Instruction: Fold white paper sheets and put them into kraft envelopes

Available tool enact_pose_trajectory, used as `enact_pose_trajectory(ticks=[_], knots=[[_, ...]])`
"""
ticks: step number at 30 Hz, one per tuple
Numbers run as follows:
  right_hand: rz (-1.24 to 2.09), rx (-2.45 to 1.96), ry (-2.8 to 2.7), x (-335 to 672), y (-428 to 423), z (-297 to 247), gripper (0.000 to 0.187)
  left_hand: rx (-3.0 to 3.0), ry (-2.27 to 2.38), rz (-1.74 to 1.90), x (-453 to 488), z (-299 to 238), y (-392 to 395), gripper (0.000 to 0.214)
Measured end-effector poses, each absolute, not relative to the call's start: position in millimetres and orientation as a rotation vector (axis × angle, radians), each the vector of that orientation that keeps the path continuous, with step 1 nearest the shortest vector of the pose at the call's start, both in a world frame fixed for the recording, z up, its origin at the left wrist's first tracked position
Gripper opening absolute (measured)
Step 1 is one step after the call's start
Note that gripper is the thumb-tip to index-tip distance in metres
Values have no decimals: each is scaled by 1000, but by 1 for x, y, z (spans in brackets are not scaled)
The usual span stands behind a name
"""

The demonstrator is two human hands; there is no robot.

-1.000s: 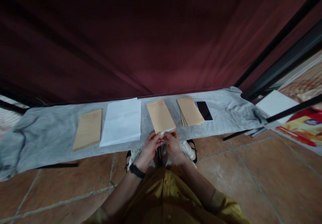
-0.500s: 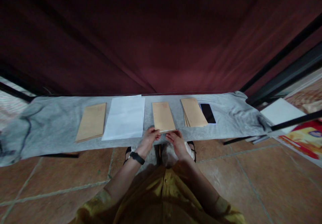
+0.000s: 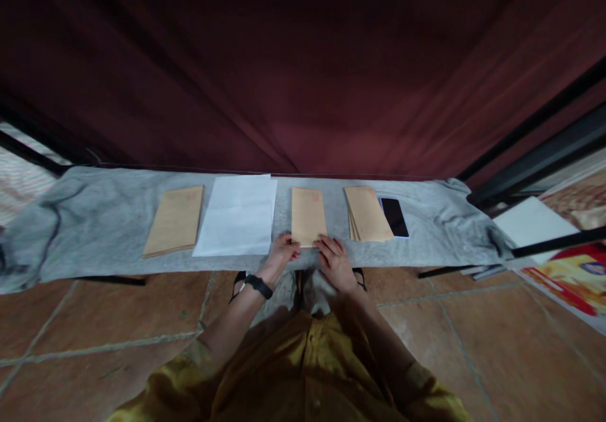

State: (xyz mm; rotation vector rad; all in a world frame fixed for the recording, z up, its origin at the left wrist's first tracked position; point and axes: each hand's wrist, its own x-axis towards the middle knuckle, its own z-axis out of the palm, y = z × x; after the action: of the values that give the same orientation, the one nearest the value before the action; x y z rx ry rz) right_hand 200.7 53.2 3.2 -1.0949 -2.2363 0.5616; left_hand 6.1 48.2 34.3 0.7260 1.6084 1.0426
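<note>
A brown paper envelope point(image 3: 307, 212) lies on the grey cloth in front of me, a pale strip showing along its near edge. My left hand point(image 3: 283, 251) is closed on its near left corner, thumb and fingers together. My right hand point(image 3: 335, 261) rests over the near right corner with fingers stretched out and somewhat apart, their tips on the paper. Left of the envelope lie white paper sheets point(image 3: 237, 215), slightly offset from each other. To its right is a fanned stack of brown envelopes point(image 3: 368, 213).
Another stack of brown envelopes point(image 3: 175, 221) lies on the far left of the cloth-covered bench point(image 3: 440, 226). A phone point(image 3: 394, 217) touches the right stack. A dark red curtain point(image 3: 303, 93) hangs behind. Black metal bars point(image 3: 540, 119) and a white board point(image 3: 534, 223) are at the right.
My right hand has shifted from under the envelope's near edge to on top of its right corner, fingers spreading. My left hand stays at the left corner. The view has tilted slightly.
</note>
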Motion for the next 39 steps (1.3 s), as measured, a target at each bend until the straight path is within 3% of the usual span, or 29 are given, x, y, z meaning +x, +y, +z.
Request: enact_pose_trajectory(ticks=[5, 8, 12, 16, 26, 39], knots=[[548, -1121, -2278, 201, 54, -3, 41, 800, 1759, 1023, 6, 33, 36, 33], [539, -1108, -2279, 202, 54, -5, 40, 1190, 1982, 939, 11, 32, 15, 41], [477, -1104, -2281, 201, 54, -9, 39, 1878, 2073, 760, 19, 28, -10, 41], [405, -1096, -2259, 200, 55, -14, 36, 2157, 2019, 668, 18, 22, -8, 36], [458, -1168, -2168, 196, 62, -12, 25, 2184, 1919, 645, 12, 16, 17, 24], [455, -1349, -2062, 182, 64, -3, 18, 2162, 2023, 674, 12, 12, 21, 25]])
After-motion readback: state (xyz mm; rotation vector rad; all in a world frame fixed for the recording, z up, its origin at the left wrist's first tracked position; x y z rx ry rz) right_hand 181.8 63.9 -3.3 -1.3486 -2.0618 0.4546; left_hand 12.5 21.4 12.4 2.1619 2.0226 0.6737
